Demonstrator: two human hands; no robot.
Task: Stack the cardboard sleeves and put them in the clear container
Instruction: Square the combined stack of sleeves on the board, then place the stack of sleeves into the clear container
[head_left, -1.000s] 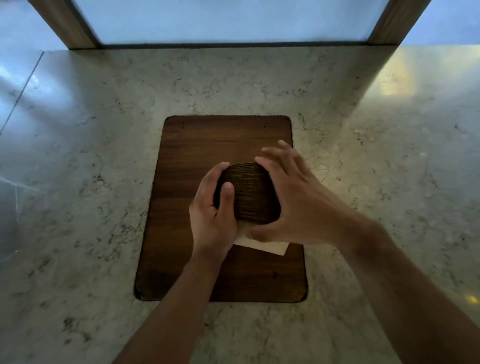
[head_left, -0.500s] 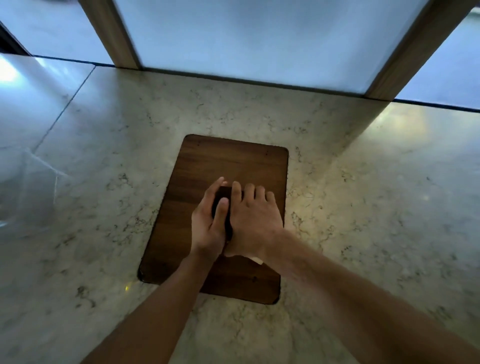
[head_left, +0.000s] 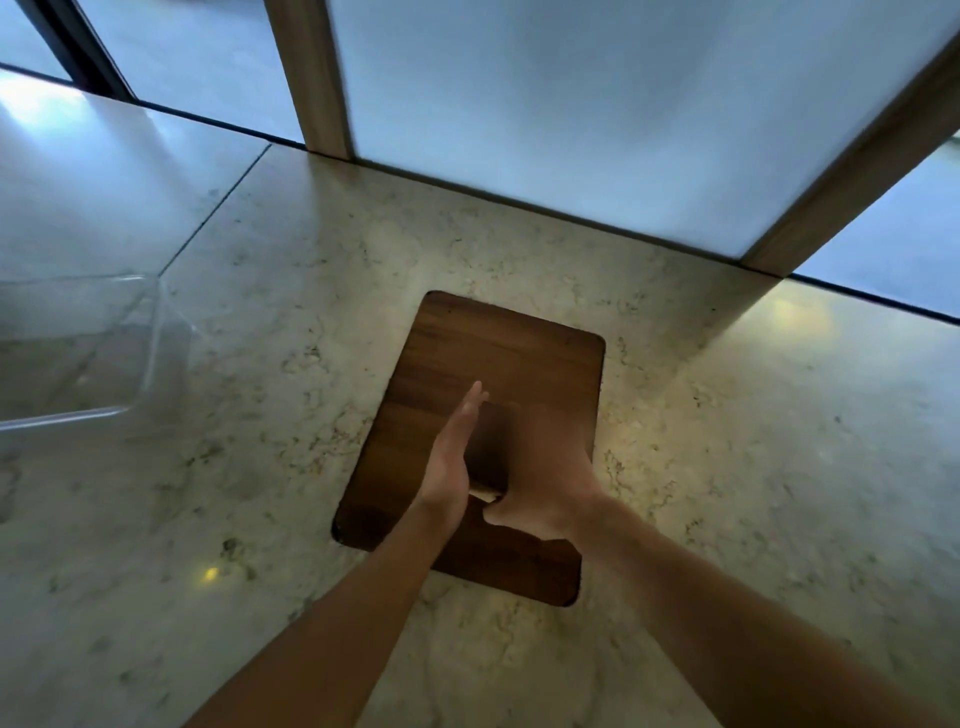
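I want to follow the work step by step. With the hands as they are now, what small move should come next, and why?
Probably lift the stack of sleeves and carry it left. The left hand lies flat against one side, the right hand covers the other, so the stack looks squared on the wooden board. The clear container stands open to the left.

left hand (head_left: 451, 462) flat on edge, right hand (head_left: 540, 478) blurred

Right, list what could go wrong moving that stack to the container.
1. The left hand lies flat against the sleeve stack, with no grip, so sleeves could fan out when lifted.
2. The clear container sits well off to the left of the wooden board, so the carry gives time to spill.
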